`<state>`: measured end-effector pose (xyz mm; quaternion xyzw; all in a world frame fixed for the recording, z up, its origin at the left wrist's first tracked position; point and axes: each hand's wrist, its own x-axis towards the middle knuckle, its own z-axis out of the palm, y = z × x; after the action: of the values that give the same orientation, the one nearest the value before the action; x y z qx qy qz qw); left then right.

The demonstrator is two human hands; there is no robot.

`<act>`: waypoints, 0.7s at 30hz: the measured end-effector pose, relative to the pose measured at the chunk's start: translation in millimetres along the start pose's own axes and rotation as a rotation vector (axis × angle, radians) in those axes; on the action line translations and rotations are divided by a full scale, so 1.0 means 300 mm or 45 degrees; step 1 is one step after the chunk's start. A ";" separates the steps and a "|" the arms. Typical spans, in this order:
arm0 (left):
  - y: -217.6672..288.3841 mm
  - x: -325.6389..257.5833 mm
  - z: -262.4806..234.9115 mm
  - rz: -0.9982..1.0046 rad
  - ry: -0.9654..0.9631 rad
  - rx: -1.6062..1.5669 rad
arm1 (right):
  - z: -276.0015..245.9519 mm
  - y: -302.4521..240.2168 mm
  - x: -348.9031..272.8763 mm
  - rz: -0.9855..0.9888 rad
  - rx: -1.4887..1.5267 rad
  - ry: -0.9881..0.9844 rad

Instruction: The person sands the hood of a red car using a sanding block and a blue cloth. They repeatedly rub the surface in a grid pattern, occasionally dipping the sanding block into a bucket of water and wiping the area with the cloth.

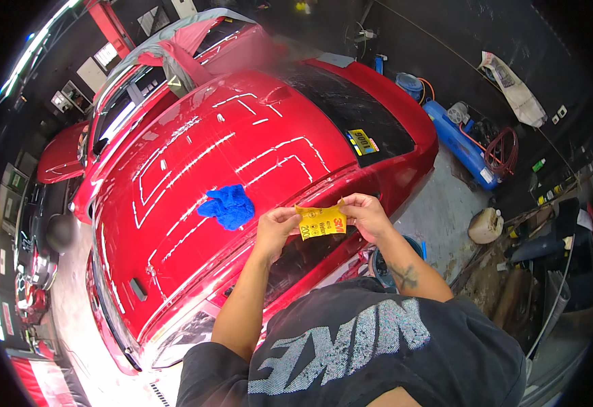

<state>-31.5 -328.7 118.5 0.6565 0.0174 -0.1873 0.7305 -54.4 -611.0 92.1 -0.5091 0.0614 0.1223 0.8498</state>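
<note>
Between both hands I hold a small yellow sheet of sandpaper (322, 222), its printed back facing up. My left hand (277, 232) pinches the sheet's left edge, and my right hand (367, 216) grips its upper right corner. The sheet is above the near edge of a red car roof (208, 163). Left of my left hand, a crumpled blue cloth (228, 207) lies on the roof. Farther left on the red surface rests a small dark grey block (138, 289). White light streaks reflect in the glossy paint.
The car's dark rear window (350, 112) is at the upper right. Beyond it a blue air compressor tank (460, 144) stands on the floor with a coiled hose (501, 150). A whitish jug (486, 226) and a bucket (382, 267) are to my right. Another partly covered red car (235, 51) stands behind.
</note>
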 end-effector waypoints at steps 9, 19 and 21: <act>-0.074 -0.051 -0.051 -0.338 -0.271 -0.882 | 0.253 -0.053 0.009 -0.138 0.324 -0.292; 0.087 -0.109 -0.037 0.093 -0.176 -0.020 | 0.251 -0.002 0.053 -0.104 -0.133 -0.080; 0.076 -0.109 -0.024 0.120 -0.174 0.185 | 0.272 0.015 0.051 -0.103 -0.112 -0.053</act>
<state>-53.5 -312.1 148.2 0.6934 -0.0769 -0.1980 0.6885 -42.5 -534.9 123.4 -0.5454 0.0177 0.1011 0.8319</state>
